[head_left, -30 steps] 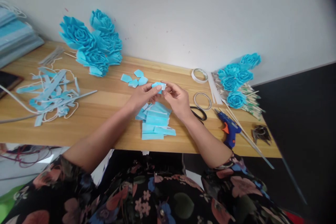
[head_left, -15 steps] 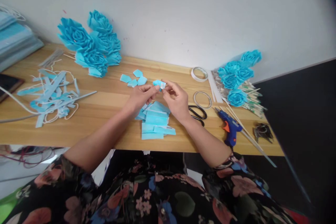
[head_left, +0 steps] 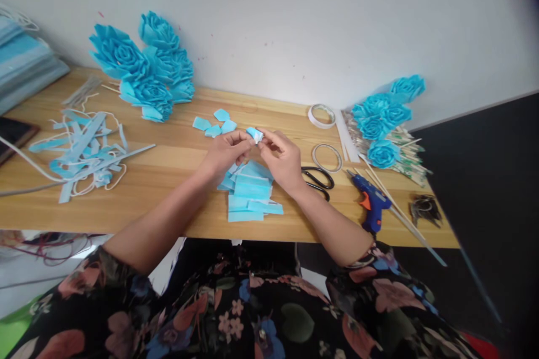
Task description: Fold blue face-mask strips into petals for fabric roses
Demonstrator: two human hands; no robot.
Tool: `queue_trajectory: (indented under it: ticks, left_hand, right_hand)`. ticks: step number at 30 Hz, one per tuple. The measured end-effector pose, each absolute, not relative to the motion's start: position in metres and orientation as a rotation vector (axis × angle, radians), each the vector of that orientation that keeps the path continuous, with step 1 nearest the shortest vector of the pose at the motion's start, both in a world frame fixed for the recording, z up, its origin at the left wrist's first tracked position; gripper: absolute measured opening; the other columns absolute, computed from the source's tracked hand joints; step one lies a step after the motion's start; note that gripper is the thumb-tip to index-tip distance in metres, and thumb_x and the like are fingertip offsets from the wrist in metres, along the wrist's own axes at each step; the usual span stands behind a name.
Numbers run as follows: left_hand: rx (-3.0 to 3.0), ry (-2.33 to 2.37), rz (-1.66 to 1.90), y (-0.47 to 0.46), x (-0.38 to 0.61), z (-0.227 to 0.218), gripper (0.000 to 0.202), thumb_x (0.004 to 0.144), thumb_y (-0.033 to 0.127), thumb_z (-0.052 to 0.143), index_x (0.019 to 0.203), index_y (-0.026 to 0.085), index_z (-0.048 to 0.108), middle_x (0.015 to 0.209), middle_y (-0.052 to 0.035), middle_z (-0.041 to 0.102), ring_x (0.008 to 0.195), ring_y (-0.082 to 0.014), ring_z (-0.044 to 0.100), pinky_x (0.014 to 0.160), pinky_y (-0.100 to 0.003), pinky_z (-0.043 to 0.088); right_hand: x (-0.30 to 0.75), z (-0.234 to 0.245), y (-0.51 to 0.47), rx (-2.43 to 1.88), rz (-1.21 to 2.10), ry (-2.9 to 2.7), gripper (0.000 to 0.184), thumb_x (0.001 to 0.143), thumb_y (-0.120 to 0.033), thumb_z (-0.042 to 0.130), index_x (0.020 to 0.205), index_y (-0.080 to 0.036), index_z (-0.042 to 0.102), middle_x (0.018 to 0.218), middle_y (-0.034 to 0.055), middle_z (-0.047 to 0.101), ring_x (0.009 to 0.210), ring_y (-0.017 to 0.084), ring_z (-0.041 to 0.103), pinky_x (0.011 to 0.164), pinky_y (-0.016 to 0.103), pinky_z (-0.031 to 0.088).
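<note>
Between my two hands is a small folded piece of blue fabric (head_left: 255, 134) with a white patch on it. My left hand (head_left: 229, 151) pinches its left side. On its right side, the fingertips of my right hand (head_left: 283, 158) are closed on the same piece. Just below my hands lies a loose pile of blue cut pieces (head_left: 252, 188). Behind my left hand are several small blue petal shapes (head_left: 222, 115) with pointed ends. Black-handled scissors (head_left: 322, 176) lie right of my right wrist, their blades hidden.
At the back left stand blue fabric roses (head_left: 126, 59); more roses (head_left: 381, 112) lie at the right on a bundle of sticks. Cut strips (head_left: 88, 146) tangle at left. A tape roll (head_left: 321, 116) and a blue glue gun (head_left: 370, 199) sit at right.
The folded blue piece has turned and tilted between my fingertips, its white patch now lower. My hands have barely shifted, and the whole view has moved slightly.
</note>
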State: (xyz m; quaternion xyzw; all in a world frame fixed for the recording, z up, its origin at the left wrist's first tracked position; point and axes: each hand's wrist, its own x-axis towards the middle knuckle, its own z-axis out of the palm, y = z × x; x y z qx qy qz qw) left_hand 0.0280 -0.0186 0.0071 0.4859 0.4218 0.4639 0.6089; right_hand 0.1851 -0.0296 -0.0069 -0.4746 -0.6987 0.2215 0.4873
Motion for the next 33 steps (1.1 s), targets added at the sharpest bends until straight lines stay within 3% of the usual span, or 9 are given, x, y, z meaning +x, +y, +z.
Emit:
queue_trajectory:
  ticks: [14,21,28,33]
  left_hand:
    - [1.115,0.991,1.092,-0.0167,0.0277,0.0068,0.019,0.073,0.026,0.068,0.062,0.017,0.054,0.045,0.0055,0.046,0.040,-0.0049,0.037,0.043,-0.020,0.028]
    - [1.263,1.087,1.133,-0.0178,0.0279,0.0084,0.018,0.075,0.026,0.066,0.064,0.017,0.055,0.052,0.0057,0.047,0.046,-0.0057,0.037,0.047,-0.022,0.028]
    - [1.581,1.200,1.194,-0.0242,0.0306,0.0078,0.014,0.077,0.023,0.063,0.066,0.017,0.057,0.058,0.0035,0.052,0.054,-0.0078,0.043,0.052,-0.023,0.031]
    - [1.464,1.126,1.253,-0.0230,0.0314,0.0047,0.020,0.081,0.031,0.064,0.070,0.017,0.057,0.058,0.0039,0.050,0.052,-0.0071,0.041,0.050,-0.022,0.032]
  right_hand:
    - [0.1859,-0.0047,-0.0275,-1.139,0.918,-1.522,0.028,0.084,-0.032,0.064,0.108,-0.023,0.074,0.097,0.0025,0.074,0.086,0.016,0.065,0.076,0.030,0.052]
    - [0.1861,-0.0038,-0.0273,-1.128,0.977,-1.504,0.024,0.083,-0.032,0.064,0.102,-0.021,0.075,0.095,0.0022,0.074,0.085,0.016,0.065,0.077,0.030,0.051]
    - [0.1849,-0.0048,-0.0270,-1.118,1.085,-1.442,0.034,0.082,-0.042,0.068,0.110,-0.024,0.072,0.093,0.0010,0.072,0.081,0.015,0.063,0.077,0.031,0.054]
    - [0.1854,-0.0038,-0.0256,-1.044,1.103,-1.352,0.030,0.083,-0.041,0.068,0.109,-0.024,0.070,0.101,0.0026,0.073,0.091,0.017,0.066,0.082,0.034,0.056]
